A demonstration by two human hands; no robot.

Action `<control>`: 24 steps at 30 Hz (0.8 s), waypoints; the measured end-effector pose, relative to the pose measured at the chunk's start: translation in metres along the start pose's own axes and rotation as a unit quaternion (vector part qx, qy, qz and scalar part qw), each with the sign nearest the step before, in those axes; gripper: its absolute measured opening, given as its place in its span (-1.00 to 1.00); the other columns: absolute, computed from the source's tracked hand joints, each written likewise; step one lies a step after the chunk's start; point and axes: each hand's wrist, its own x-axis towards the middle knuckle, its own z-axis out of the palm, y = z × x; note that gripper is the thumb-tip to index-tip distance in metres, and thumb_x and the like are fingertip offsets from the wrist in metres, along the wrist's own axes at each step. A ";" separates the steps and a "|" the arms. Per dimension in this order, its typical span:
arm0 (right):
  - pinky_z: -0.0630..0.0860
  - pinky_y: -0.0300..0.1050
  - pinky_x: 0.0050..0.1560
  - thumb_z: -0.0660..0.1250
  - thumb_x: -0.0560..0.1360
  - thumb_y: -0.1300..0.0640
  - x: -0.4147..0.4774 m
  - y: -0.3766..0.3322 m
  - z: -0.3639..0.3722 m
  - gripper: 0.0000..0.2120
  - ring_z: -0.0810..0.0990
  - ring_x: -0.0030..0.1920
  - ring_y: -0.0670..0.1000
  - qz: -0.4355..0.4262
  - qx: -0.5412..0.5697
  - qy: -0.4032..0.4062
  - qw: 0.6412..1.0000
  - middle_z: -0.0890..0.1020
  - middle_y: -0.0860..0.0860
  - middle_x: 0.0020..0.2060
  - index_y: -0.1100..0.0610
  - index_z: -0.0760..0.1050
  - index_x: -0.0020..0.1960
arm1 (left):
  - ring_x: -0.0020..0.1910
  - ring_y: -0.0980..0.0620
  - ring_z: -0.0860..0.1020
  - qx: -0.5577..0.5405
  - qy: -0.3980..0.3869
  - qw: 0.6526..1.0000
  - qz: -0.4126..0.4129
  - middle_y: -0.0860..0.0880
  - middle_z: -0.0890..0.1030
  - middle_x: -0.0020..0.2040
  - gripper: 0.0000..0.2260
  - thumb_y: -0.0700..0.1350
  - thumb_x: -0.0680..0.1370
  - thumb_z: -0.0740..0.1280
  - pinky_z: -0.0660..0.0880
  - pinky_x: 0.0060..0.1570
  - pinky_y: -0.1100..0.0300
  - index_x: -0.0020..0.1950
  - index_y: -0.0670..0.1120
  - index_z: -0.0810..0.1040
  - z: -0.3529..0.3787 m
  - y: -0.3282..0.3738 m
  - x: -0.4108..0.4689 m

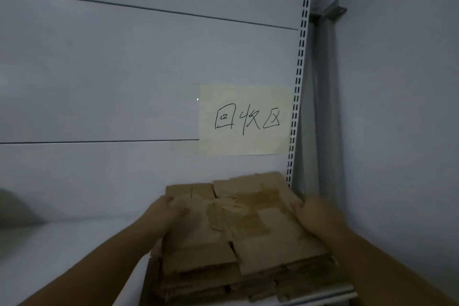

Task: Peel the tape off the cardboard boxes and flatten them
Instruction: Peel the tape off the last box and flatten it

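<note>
**Shelf bay: flattened cardboard stack**

White shelf [62, 256] occupies the lower part of the view in dim light. Its metal front edge is visible at the lower right.

1. Stack of flattened cardboard [248, 243]: lies on the right end of the shelf. The sheets are brown, with torn and scuffed top faces.
2. Left hand [164, 218]: contacts the left edge of the top sheets. It is motion-blurred, and the state of its fingers cannot be determined.
3. Right hand [315, 216]: rests against the right edge of the stack, fingers close together. Whether they grip the cardboard cannot be determined.
4. Back panels [99, 69]: white, divided by dark horizontal seams.
5. Paper sign [246, 119]: pale yellow, fixed to the panels directly above the stack, with handwritten characters.
6. Slotted upright [299, 69]: runs just right of the sign.
7. Metal bracket [327, 11]: sits beside the upright, high up.
</note>
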 end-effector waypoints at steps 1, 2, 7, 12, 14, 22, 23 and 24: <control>0.46 -0.09 -0.03 0.01 0.53 -0.25 0.002 0.003 0.011 -0.47 0.56 -0.05 0.07 -0.002 0.025 -0.003 1.000 0.60 0.07 0.00 0.11 0.44 0.21 | 0.40 -0.16 0.31 0.078 -0.033 0.996 0.023 -0.16 0.33 0.41 -0.57 -0.03 0.62 0.17 0.25 0.37 0.01 0.44 -0.19 0.28 0.008 -0.001 -0.005; 0.42 -0.09 -0.01 -0.05 0.51 -0.30 0.003 0.005 0.021 -0.42 0.55 0.00 0.09 -0.001 0.039 -0.007 0.999 0.60 0.08 0.06 0.09 0.45 0.21 | 0.38 -0.14 0.33 0.149 -0.057 0.986 0.038 -0.14 0.37 0.37 -0.60 0.01 0.62 0.13 0.25 0.38 0.05 0.40 -0.17 0.34 0.016 -0.004 -0.009; 0.31 -0.16 -0.27 -0.22 0.55 -0.24 0.005 0.020 0.044 -0.47 0.48 -0.25 -0.02 -0.072 0.006 -0.025 0.997 0.50 -0.07 -0.27 0.06 0.39 -0.09 | 0.50 -0.09 0.09 0.324 -0.003 0.946 0.002 -0.03 -0.07 0.57 -0.36 0.30 0.54 0.03 0.14 0.43 -0.01 0.53 0.02 0.04 0.045 -0.034 -0.012; 0.43 -0.07 -0.15 -0.20 0.59 -0.08 0.014 0.028 0.049 -0.66 0.50 -0.17 0.06 -0.123 -0.022 -0.074 0.989 0.57 0.08 -0.07 -0.01 0.28 0.15 | 0.49 -0.09 0.14 0.332 0.004 0.943 -0.008 0.04 -0.06 0.57 -0.36 0.33 0.52 0.06 0.15 0.40 -0.01 0.53 0.10 0.05 0.044 -0.040 -0.008; 0.43 -0.07 -0.18 -0.24 0.58 -0.10 0.015 0.028 0.049 -0.65 0.50 -0.20 0.04 -0.165 -0.025 -0.067 0.984 0.54 0.04 -0.15 -0.05 0.20 0.21 | 0.49 -0.08 0.14 0.335 0.003 0.942 -0.008 0.05 -0.07 0.57 -0.36 0.34 0.51 0.05 0.15 0.40 -0.02 0.53 0.11 0.04 0.046 -0.042 -0.008; 0.34 -0.10 -0.19 0.12 0.55 0.10 0.010 0.014 0.025 -0.84 0.55 -0.06 0.09 -0.132 -0.134 -0.052 0.981 0.50 0.05 -0.16 0.03 0.29 -0.21 | 0.52 -0.11 -0.19 0.423 -0.021 0.906 0.013 -0.09 -0.13 0.56 -0.39 0.27 0.57 -0.07 -0.10 0.44 -0.12 0.54 0.03 -0.06 0.046 -0.037 -0.010; 0.33 -0.12 -0.22 0.14 0.55 0.11 0.007 0.010 0.024 -0.77 0.53 -0.13 0.05 -0.105 -0.108 -0.056 0.987 0.47 0.03 -0.21 0.03 0.24 -0.28 | 0.52 -0.10 -0.19 0.423 -0.027 0.906 0.011 -0.10 -0.13 0.56 -0.39 0.27 0.57 -0.07 -0.10 0.45 -0.12 0.54 0.01 -0.07 0.046 -0.036 -0.011; 0.31 -0.17 -0.29 0.16 0.55 0.11 0.005 0.009 0.028 -0.74 0.50 -0.22 0.00 -0.074 -0.031 -0.050 0.996 0.47 0.01 -0.27 0.05 0.26 -0.31 | 0.52 -0.10 -0.19 0.416 -0.035 0.909 0.009 -0.10 -0.14 0.56 -0.38 0.27 0.57 -0.06 -0.09 0.45 -0.11 0.54 0.00 -0.07 0.045 -0.036 -0.010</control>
